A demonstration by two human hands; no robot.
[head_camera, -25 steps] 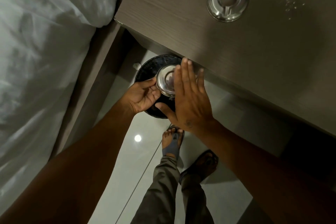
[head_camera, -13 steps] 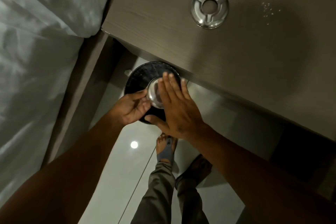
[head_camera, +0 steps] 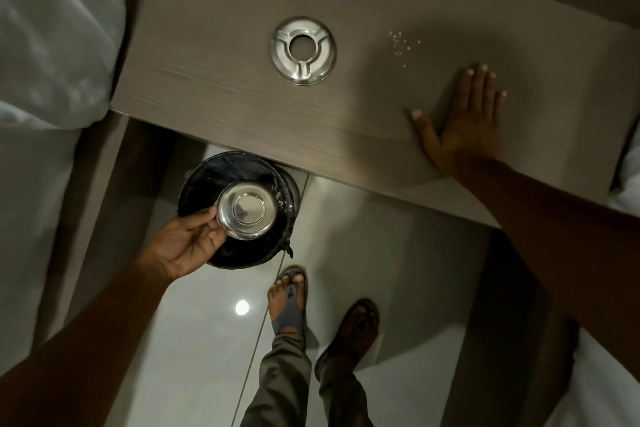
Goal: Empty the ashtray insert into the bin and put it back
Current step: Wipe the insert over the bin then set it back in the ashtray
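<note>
My left hand (head_camera: 187,243) grips the rim of a shiny round metal ashtray insert (head_camera: 247,210), holding it over the open bin (head_camera: 204,180), which is lined with a black bag and stands on the floor partly under the table edge. The insert's inside looks bare and reflective. The ashtray's ring-shaped metal top (head_camera: 304,50), with a centre hole and three grooves, lies on the brown wooden table (head_camera: 214,87). My right hand (head_camera: 464,121) rests flat, fingers spread, on the table near its front edge, well to the right of the ring.
A few small pale specks (head_camera: 401,43) lie on the table right of the ring. White bedding (head_camera: 52,45) fills the left side, more white fabric (head_camera: 623,184) at the right. My sandalled feet (head_camera: 289,298) stand on the glossy tiled floor below the bin.
My right hand left the insert and moved up and right onto the table top. The insert, before tilted on edge between both hands, now faces up in my left hand alone.
</note>
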